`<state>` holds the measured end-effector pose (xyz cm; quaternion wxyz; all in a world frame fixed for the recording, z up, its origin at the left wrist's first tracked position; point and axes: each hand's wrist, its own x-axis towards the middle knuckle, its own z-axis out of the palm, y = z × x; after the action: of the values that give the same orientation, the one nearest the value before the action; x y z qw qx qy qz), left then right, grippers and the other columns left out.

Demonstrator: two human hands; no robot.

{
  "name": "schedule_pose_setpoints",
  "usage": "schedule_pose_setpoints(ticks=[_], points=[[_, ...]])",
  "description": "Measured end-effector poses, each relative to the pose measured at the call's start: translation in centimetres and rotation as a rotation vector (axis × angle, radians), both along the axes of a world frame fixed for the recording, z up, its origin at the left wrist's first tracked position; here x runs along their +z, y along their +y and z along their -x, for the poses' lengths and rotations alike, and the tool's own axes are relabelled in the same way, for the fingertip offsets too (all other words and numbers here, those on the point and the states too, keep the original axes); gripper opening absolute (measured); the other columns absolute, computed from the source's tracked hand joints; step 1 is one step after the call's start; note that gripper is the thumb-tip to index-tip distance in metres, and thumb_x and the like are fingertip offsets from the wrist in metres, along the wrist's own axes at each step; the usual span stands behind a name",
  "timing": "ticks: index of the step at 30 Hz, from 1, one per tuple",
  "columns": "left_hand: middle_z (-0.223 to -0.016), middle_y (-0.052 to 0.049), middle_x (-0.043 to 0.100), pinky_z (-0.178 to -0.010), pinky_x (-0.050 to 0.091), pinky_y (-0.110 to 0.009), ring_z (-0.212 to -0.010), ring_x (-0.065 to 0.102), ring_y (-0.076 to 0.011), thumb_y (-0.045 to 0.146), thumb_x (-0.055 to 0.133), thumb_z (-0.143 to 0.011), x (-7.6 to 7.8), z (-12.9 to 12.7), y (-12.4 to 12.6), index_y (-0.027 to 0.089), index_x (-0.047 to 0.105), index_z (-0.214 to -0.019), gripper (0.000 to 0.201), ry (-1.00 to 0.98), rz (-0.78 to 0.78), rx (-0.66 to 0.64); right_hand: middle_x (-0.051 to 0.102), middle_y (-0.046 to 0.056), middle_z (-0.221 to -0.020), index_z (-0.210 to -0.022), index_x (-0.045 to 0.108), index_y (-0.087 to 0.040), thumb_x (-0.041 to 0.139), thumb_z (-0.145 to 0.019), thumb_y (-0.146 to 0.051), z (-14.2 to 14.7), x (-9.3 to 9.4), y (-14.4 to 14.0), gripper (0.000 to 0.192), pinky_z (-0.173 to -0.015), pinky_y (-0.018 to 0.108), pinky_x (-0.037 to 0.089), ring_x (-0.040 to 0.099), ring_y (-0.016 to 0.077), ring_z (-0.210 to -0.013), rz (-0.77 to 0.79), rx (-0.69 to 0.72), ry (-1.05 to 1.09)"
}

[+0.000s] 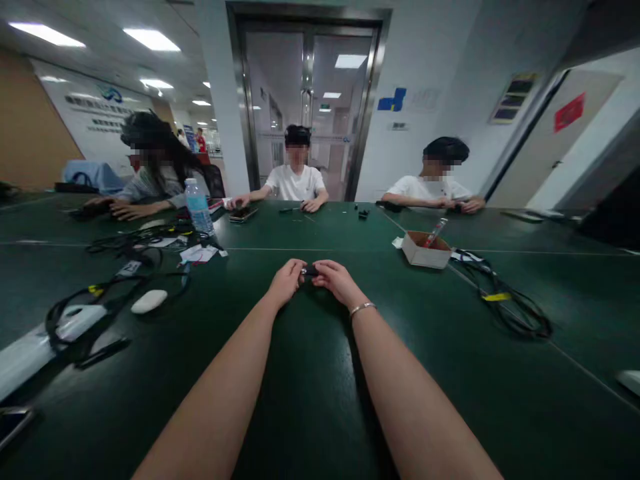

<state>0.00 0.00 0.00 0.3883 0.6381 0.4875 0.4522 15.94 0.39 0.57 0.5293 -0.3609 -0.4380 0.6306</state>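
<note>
A small dark object (309, 271) lies crosswise, its long axis left to right, pinched at either end between the left hand (287, 280) and the right hand (337, 279) just above the green table (310, 400). Fingers cover most of it; its make is unclear. It looks black with a pale end.

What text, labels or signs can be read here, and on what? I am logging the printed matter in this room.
None can be quoted.
Wall banner: logo and lines of characters, too blurred.
Red sign on the door: too blurred.
Framed notices: too small.
Water bottle label: unreadable.
White tag on the cables: too small.
Small dark object between left hand and right hand: no text visible.
</note>
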Motion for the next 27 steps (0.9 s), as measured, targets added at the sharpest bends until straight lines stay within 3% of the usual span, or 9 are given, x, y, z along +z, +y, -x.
schedule_pose_setpoints(ticks=[4, 11, 17, 19, 23, 27], points=[[-0.080, -0.001, 0.056, -0.047, 0.037, -0.018, -0.057, 0.049, -0.0087, 0.027, 0.045, -0.083, 0.2, -0.2, -0.2, 0.020, 0.055, -0.105, 0.025, -0.031, 0.034, -0.002, 0.063, 0.003, -0.067, -0.083, 0.061, -0.012, 0.068, -0.074, -0.014, -0.1, 0.2, 0.1, 0.011, -0.051, 0.021, 0.052, 0.060, 0.0107, -0.052, -0.013, 0.010, -0.005], [-0.077, -0.001, 0.055, -0.048, 0.038, -0.018, -0.058, 0.049, -0.0089, 0.026, 0.049, -0.081, 0.4, -0.1, -0.6, 0.019, 0.056, -0.105, 0.026, -0.019, 0.003, -0.012, 0.061, 0.002, -0.062, -0.083, 0.060, -0.013, 0.069, -0.074, -0.016, -0.1, 0.3, 0.1, 0.013, -0.050, 0.019, 0.051, 0.060, 0.0107, -0.052, 0.005, 0.009, -0.040], [-0.076, 0.000, 0.053, -0.047, 0.038, -0.017, -0.057, 0.049, -0.0088, 0.020, 0.048, -0.078, 0.7, -0.1, -0.6, 0.018, 0.055, -0.104, 0.027, -0.074, -0.021, -0.034, 0.053, -0.003, -0.050, -0.086, 0.058, -0.013, 0.063, -0.076, -0.031, -0.2, 0.3, 0.1, 0.021, -0.027, 0.014, 0.027, 0.039, 0.0050, -0.031, -0.070, 0.022, -0.184], [-0.075, 0.000, 0.052, -0.047, 0.038, -0.017, -0.056, 0.048, -0.0083, 0.020, 0.048, -0.078, 0.6, 0.0, -0.5, 0.018, 0.056, -0.103, 0.027, -0.085, -0.029, -0.041, 0.054, -0.004, -0.056, -0.091, 0.056, -0.014, 0.065, -0.072, -0.027, -0.3, 0.4, -0.1, 0.024, -0.029, 0.014, 0.031, 0.042, 0.0047, -0.032, -0.092, 0.032, -0.189], [-0.072, 0.001, 0.051, -0.048, 0.038, -0.018, -0.054, 0.047, -0.0080, 0.021, 0.049, -0.078, 0.2, 0.1, -0.2, 0.019, 0.056, -0.103, 0.026, -0.095, -0.052, -0.049, 0.059, -0.003, -0.077, -0.111, 0.047, -0.023, 0.070, -0.066, -0.019, -0.3, 1.0, -0.5, 0.050, -0.036, 0.015, 0.042, 0.052, 0.0055, -0.040, -0.077, 0.084, -0.158], [-0.074, 0.001, 0.052, -0.050, 0.039, -0.019, -0.055, 0.048, -0.0080, 0.024, 0.051, -0.078, -0.2, 0.1, 0.0, 0.020, 0.057, -0.102, 0.025, -0.092, -0.085, -0.052, 0.059, 0.001, -0.065, -0.105, 0.049, -0.017, 0.053, -0.086, -0.040, -0.1, 1.2, -0.4, 0.030, -0.029, 0.016, 0.035, 0.047, 0.0078, -0.034, -0.001, 0.129, -0.315]])
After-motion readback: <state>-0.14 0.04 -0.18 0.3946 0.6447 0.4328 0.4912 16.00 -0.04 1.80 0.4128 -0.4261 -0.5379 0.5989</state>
